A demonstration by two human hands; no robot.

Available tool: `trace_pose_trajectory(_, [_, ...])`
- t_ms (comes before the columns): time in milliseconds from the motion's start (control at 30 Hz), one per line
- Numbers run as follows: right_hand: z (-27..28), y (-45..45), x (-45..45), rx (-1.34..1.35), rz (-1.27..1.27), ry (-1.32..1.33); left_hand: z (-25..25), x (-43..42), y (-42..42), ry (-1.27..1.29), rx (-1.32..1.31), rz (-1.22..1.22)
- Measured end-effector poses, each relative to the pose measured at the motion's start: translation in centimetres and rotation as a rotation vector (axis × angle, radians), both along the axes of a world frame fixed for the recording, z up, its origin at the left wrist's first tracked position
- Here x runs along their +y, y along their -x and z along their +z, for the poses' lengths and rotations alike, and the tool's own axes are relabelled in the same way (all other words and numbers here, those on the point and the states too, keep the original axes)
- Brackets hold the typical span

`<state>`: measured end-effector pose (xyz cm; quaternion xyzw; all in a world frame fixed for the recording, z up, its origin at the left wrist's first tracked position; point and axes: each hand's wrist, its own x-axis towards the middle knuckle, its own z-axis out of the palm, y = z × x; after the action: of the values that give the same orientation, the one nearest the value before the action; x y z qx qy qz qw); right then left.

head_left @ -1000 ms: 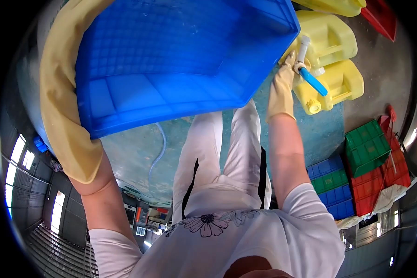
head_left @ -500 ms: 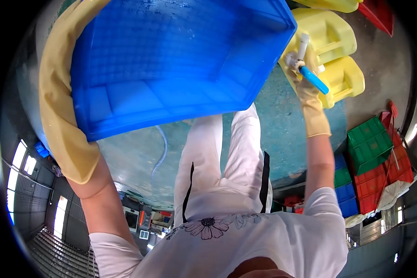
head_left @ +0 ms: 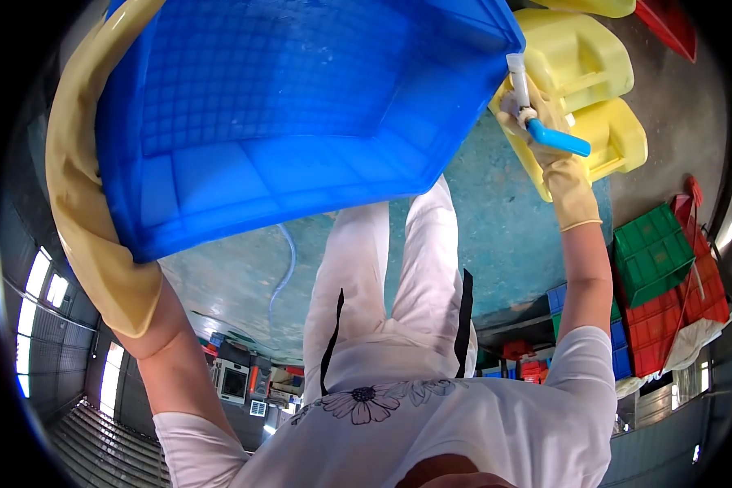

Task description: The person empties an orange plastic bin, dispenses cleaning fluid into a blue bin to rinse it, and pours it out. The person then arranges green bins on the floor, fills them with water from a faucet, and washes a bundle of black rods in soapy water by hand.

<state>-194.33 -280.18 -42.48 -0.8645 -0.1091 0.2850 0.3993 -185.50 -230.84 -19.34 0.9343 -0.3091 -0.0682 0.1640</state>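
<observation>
Tub of blue plastic [head_left: 276,163], boxy, dead ahead! Left arm's long tan rubber glove [head_left: 77,203] runs along its side, fingers out of frame; tan-gloved right hand [head_left: 545,118] is at the white-and-blue plastic fitting [head_left: 526,114] beside it, closed or not, can't tell. Handling that fitting looks the step; next calls for steadiness.

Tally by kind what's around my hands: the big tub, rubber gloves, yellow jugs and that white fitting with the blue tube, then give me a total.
Big blue tub: 1
Rubber gloves: 2, one on each arm
Yellow jugs: 3, the top one cut off by the picture's edge
White fitting with blue tube: 1
Total: 7
</observation>
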Motion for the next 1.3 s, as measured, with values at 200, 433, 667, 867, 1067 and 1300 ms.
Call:
trace_pose_trajectory(200, [0.4, -0.4, 0.5, 0.124, -0.191, -0.298, 1.1, -4.6, 1.8, 0.047, 0.049, 0.194])
trace_pose_trajectory(433, [-5.9, -0.1, 3.7, 0.625, -1.061, -1.171, 1.8, -6.8, 3.2, 0.013, 0.040, 0.286])
trace_pose_trajectory(667, [-9.1, 5.8, 5.7, -0.048, -1.125, -1.477, 0.7, -6.8, 3.4, 0.104, -0.013, 0.303])
trace_pose_trajectory(867, [-11.5, 6.2, 6.9, -0.133, -1.430, -1.413, 0.3, -6.4, 3.0, 0.141, -0.040, 0.290])
trace_pose_trajectory(1067, [-0.7, 6.7, 4.9, -0.144, -0.805, -0.034, 1.9, -8.2, 2.1, 0.156, 0.115, 0.466])
trace_pose_trajectory(1300, [7.6, 5.9, -5.0, -0.065, -1.080, 0.179, -0.2, -7.8, -0.9, 0.240, 0.512, 1.219])
